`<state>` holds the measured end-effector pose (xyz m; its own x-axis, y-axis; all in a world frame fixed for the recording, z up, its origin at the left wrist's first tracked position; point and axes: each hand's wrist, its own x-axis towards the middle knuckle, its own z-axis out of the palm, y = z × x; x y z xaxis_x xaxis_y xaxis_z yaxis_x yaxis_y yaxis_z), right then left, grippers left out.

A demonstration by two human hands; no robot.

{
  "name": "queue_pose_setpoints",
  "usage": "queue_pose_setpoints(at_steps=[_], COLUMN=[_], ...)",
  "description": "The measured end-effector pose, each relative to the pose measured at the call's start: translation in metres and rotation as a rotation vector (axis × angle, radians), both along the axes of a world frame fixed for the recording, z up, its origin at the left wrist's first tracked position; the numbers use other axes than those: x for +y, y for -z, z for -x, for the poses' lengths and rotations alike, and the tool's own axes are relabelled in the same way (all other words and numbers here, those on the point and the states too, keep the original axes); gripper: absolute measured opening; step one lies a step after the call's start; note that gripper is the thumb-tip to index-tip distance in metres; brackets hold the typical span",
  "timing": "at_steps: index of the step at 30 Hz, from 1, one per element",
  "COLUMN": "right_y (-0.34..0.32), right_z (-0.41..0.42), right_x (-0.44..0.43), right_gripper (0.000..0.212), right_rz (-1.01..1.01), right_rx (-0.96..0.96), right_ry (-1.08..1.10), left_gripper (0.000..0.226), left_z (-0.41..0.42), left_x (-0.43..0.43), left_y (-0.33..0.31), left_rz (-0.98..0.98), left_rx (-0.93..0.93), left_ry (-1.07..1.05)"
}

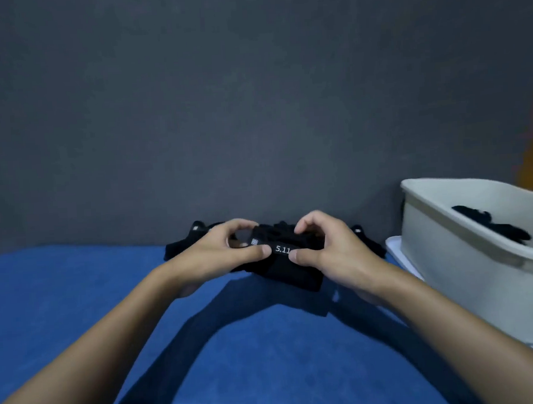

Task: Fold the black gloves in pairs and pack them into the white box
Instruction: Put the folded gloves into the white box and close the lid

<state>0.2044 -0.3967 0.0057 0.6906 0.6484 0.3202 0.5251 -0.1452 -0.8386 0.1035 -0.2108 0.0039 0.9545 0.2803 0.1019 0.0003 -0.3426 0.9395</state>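
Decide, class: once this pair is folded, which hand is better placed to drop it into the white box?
The right hand, most likely. The white plastic box stands on its side of the blue table, nearer it than the left hand. Both hands now pinch the black fabric gloves.

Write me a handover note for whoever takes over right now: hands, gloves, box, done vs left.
Left hand: pinching the glove bundle by its left side, thumb beside the "5.11" strap.
Right hand: gripping the same bundle from the right, thumb on the strap.
The bundle is in mid-fold over the blue table, near the grey wall.
More black gloves lie loose behind the hands, on both sides.
White box: on the right, open, with black gloves inside; the count cannot be told.
Done: some gloves packed.
Left: finish this fold, put it in the box, then fold and pack the loose ones.
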Motion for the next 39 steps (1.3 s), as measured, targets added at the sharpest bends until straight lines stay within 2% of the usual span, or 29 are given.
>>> queue_pose_setpoints(at_steps=[3, 8, 11, 15, 20, 27, 30, 34, 39], right_y=[-0.024, -0.061, -0.080, -0.090, -0.078, -0.058, -0.053, -0.049, -0.051], right_z=[-0.005, -0.012, -0.021, -0.043, -0.068, -0.086, -0.088, -0.088, -0.089], right_x=[-0.034, -0.090, -0.129, -0.181, -0.235, -0.278, -0.288, -0.292, -0.293], right_gripper=[0.027, 0.027, 0.025, 0.025, 0.017, 0.009, 0.003, 0.005, 0.011], right_rz=[-0.063, -0.222, -0.287, -0.259, -0.121, 0.189, 0.181, 0.113, 0.152], right_rx=[-0.082, -0.170, -0.233, -0.244, -0.210, -0.309, -0.251, -0.223, -0.217], right_ry=[0.061, 0.203, 0.319, 0.473, 0.606, 0.810, 0.812, 0.792, 0.759], left_gripper=[0.035, 0.027, 0.022, 0.022, 0.030, 0.028, 0.025, 0.022, 0.024], left_z=[-0.016, -0.062, -0.094, -0.136, -0.186, -0.237, -0.249, -0.256, -0.251], left_x=[-0.033, -0.090, -0.131, -0.184, -0.229, -0.264, -0.268, -0.271, -0.268], left_y=[-0.033, -0.088, -0.113, -0.128, -0.124, -0.102, -0.098, -0.095, -0.092], left_rz=[0.060, 0.003, 0.008, 0.005, 0.036, -0.013, 0.034, 0.113, 0.058], left_rx=[-0.116, -0.339, -0.387, -0.337, -0.201, -0.066, -0.029, 0.017, 0.082], left_ry=[0.061, 0.117, 0.196, 0.280, 0.371, 0.436, 0.451, 0.512, 0.610])
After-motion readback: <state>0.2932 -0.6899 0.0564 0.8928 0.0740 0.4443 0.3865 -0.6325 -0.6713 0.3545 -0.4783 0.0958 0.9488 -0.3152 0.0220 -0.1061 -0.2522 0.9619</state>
